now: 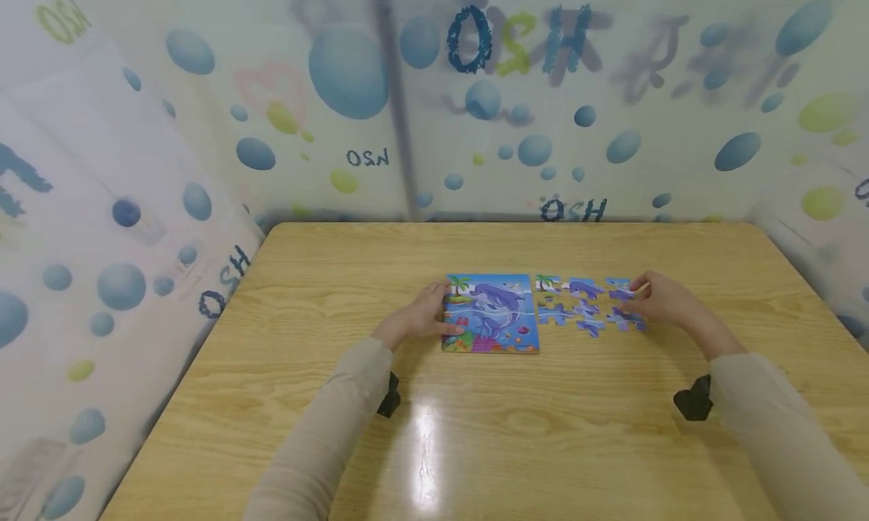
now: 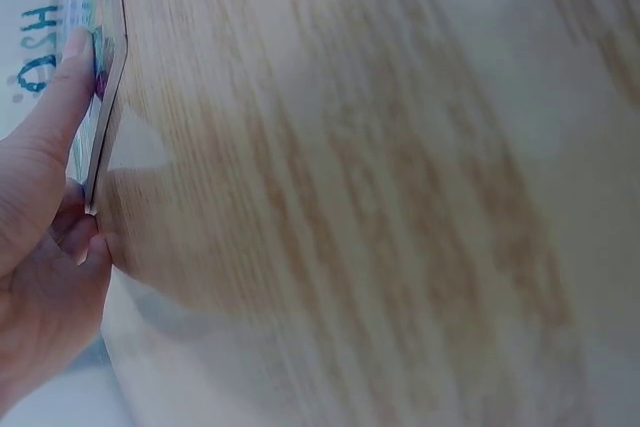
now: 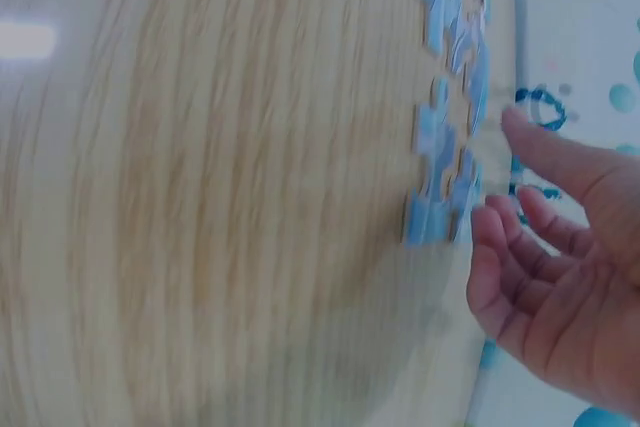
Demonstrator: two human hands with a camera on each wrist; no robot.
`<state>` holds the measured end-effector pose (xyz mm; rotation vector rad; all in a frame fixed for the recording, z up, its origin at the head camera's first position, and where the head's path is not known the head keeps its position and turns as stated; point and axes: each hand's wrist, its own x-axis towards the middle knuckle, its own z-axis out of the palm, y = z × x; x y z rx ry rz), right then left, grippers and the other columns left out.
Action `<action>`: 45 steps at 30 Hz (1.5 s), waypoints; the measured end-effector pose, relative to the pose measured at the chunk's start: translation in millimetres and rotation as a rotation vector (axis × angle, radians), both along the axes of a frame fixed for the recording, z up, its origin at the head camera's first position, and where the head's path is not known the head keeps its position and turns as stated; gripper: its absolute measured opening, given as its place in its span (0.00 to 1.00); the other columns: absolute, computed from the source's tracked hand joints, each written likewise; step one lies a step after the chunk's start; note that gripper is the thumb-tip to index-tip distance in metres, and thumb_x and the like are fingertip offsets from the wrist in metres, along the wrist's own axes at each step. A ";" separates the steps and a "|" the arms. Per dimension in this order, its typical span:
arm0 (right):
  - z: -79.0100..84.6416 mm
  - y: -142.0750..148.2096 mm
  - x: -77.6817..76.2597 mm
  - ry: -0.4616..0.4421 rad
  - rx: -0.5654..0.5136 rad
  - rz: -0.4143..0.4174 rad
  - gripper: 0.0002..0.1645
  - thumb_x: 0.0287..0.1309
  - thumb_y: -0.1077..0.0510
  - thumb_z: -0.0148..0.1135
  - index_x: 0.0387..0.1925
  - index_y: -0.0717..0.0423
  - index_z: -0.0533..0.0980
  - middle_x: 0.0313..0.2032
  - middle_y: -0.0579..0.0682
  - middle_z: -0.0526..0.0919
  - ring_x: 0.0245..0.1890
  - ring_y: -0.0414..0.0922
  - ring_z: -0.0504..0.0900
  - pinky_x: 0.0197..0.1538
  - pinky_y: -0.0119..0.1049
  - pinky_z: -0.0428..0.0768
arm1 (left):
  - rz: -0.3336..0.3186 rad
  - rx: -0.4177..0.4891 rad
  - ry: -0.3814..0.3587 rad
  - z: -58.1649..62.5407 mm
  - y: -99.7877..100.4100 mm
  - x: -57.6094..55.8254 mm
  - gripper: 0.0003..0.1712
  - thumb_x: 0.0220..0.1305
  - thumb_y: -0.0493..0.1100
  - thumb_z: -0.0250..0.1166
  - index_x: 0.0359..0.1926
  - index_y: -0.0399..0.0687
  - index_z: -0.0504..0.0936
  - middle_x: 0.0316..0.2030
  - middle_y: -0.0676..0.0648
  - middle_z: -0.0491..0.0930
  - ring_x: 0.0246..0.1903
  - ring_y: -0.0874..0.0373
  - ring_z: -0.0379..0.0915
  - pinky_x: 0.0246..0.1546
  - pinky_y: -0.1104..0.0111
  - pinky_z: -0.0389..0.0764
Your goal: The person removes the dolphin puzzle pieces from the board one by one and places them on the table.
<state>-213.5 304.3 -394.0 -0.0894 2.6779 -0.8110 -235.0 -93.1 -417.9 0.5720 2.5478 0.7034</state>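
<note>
A square dolphin jigsaw puzzle (image 1: 492,314) lies on the table, its picture facing up. My left hand (image 1: 426,310) grips it at the left side, with the thumb (image 2: 75,82) on the picture and the other fingers bent at the edge. To its right lie several loose jigsaw pieces (image 1: 587,306), set out in rough rows; some show a palm tree and parts of a dolphin. Over the rightmost pieces, my right hand (image 1: 652,298) hovers with fingers loosely bent. In the right wrist view its thumb and fingertips stand apart, with nothing between them.
The wooden table (image 1: 516,430) runs up to a wall covering (image 1: 441,129) printed with blue and green bubbles at the back and sides. A dark device (image 1: 694,400) sits at the right wrist, and another dark device (image 1: 390,396) at the left wrist.
</note>
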 end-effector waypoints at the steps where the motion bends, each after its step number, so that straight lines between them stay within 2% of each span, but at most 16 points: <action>1: 0.5 -5.9 -1.2 0.025 -0.009 0.022 0.30 0.57 0.50 0.59 0.47 0.72 0.64 0.37 0.65 0.74 0.31 0.47 0.75 0.29 0.33 0.74 | 0.002 -0.001 0.000 -0.1 -1.0 0.0 0.54 0.54 0.54 0.65 0.69 0.36 0.42 0.70 0.37 0.41 0.70 0.43 0.37 0.71 0.56 0.46; 5: 2.7 -38.0 -5.5 0.109 -0.053 0.152 0.21 0.58 0.54 0.59 0.43 0.69 0.69 0.33 0.59 0.77 0.31 0.46 0.75 0.31 0.34 0.75 | 0.014 0.002 0.005 -0.2 -5.2 0.7 0.55 0.54 0.54 0.65 0.70 0.37 0.40 0.70 0.37 0.44 0.70 0.44 0.38 0.71 0.56 0.47; 9: 6.9 -72.8 -6.0 0.121 -0.093 0.264 0.17 0.58 0.55 0.59 0.41 0.66 0.71 0.32 0.55 0.77 0.32 0.44 0.75 0.34 0.34 0.75 | -0.006 0.013 0.064 0.1 -7.9 2.6 0.47 0.56 0.52 0.64 0.67 0.34 0.51 0.66 0.36 0.53 0.68 0.44 0.47 0.69 0.56 0.52; 11: 8.9 -88.1 -5.9 0.109 -0.108 0.300 0.16 0.58 0.56 0.59 0.41 0.65 0.71 0.31 0.54 0.77 0.30 0.44 0.75 0.33 0.34 0.75 | -0.038 0.021 0.115 0.2 -8.6 5.1 0.40 0.57 0.51 0.63 0.62 0.32 0.60 0.61 0.36 0.60 0.63 0.44 0.56 0.66 0.56 0.60; 14: 10.3 -108.0 -7.4 0.098 -0.110 0.358 0.15 0.58 0.57 0.58 0.42 0.65 0.70 0.31 0.53 0.77 0.29 0.42 0.75 0.31 0.33 0.75 | -0.087 -0.008 0.197 1.4 -9.3 11.6 0.35 0.59 0.52 0.61 0.58 0.30 0.65 0.56 0.35 0.66 0.57 0.45 0.64 0.61 0.57 0.68; 16: 10.7 -120.4 -9.4 0.097 -0.105 0.387 0.14 0.58 0.58 0.58 0.42 0.64 0.71 0.31 0.53 0.77 0.29 0.42 0.76 0.31 0.33 0.75 | -0.103 -0.039 0.226 3.1 -9.7 16.5 0.37 0.60 0.53 0.60 0.59 0.30 0.64 0.57 0.35 0.67 0.58 0.44 0.64 0.61 0.58 0.68; 19: 12.5 -138.3 -12.0 0.089 -0.114 0.428 0.15 0.58 0.57 0.58 0.43 0.64 0.71 0.32 0.53 0.78 0.30 0.42 0.75 0.33 0.33 0.76 | -0.110 -0.088 0.224 5.1 -10.7 20.1 0.41 0.58 0.56 0.62 0.62 0.32 0.62 0.63 0.36 0.62 0.64 0.44 0.58 0.66 0.58 0.61; 22: 15.0 -156.1 -13.7 0.085 -0.110 0.467 0.16 0.57 0.56 0.59 0.43 0.65 0.72 0.33 0.54 0.79 0.32 0.43 0.77 0.36 0.35 0.78 | -0.110 -0.078 0.181 5.5 -12.1 19.9 0.44 0.53 0.57 0.65 0.63 0.33 0.62 0.66 0.38 0.58 0.67 0.44 0.52 0.68 0.57 0.56; 25: 16.0 -173.5 -15.6 0.066 -0.097 0.498 0.18 0.57 0.56 0.60 0.44 0.65 0.73 0.35 0.55 0.80 0.34 0.45 0.78 0.39 0.37 0.79 | -0.122 -0.060 0.155 7.6 -12.6 19.8 0.46 0.51 0.57 0.67 0.63 0.33 0.62 0.67 0.37 0.57 0.67 0.44 0.52 0.68 0.57 0.55; 31: 11.9 -201.5 -15.0 0.084 -0.067 0.532 0.22 0.53 0.56 0.64 0.46 0.67 0.73 0.41 0.58 0.80 0.42 0.50 0.78 0.45 0.40 0.79 | -0.176 -0.050 0.157 11.6 -7.0 20.2 0.45 0.50 0.53 0.69 0.60 0.29 0.64 0.61 0.35 0.64 0.59 0.46 0.64 0.62 0.60 0.68; 34: 7.7 -211.5 -13.2 0.082 -0.063 0.525 0.26 0.49 0.56 0.67 0.47 0.67 0.73 0.44 0.58 0.79 0.44 0.51 0.77 0.49 0.41 0.78 | -0.195 -0.048 0.148 12.2 -5.0 22.5 0.43 0.51 0.52 0.69 0.59 0.28 0.64 0.60 0.33 0.64 0.55 0.46 0.67 0.58 0.61 0.71; 39: 0.5 -222.6 -10.8 0.090 -0.030 0.508 0.33 0.41 0.53 0.72 0.48 0.67 0.72 0.44 0.58 0.77 0.44 0.50 0.76 0.51 0.42 0.77 | -0.201 -0.041 0.131 12.7 -3.5 26.1 0.39 0.52 0.50 0.68 0.57 0.27 0.67 0.63 0.31 0.59 0.58 0.44 0.64 0.58 0.61 0.71; 42: -1.7 -227.1 -9.4 0.080 -0.010 0.490 0.36 0.37 0.50 0.75 0.46 0.68 0.72 0.42 0.57 0.76 0.40 0.48 0.75 0.48 0.40 0.77 | -0.197 -0.034 0.134 12.8 -3.5 27.0 0.38 0.52 0.50 0.68 0.57 0.27 0.67 0.63 0.31 0.59 0.60 0.43 0.63 0.60 0.61 0.70; 45: -2.0 -230.2 -8.6 0.068 -0.006 0.471 0.35 0.35 0.51 0.76 0.42 0.66 0.72 0.40 0.56 0.75 0.35 0.45 0.71 0.44 0.38 0.77 | -0.188 -0.028 0.131 12.9 -4.3 26.8 0.39 0.52 0.49 0.68 0.57 0.27 0.67 0.63 0.31 0.59 0.62 0.42 0.60 0.62 0.60 0.67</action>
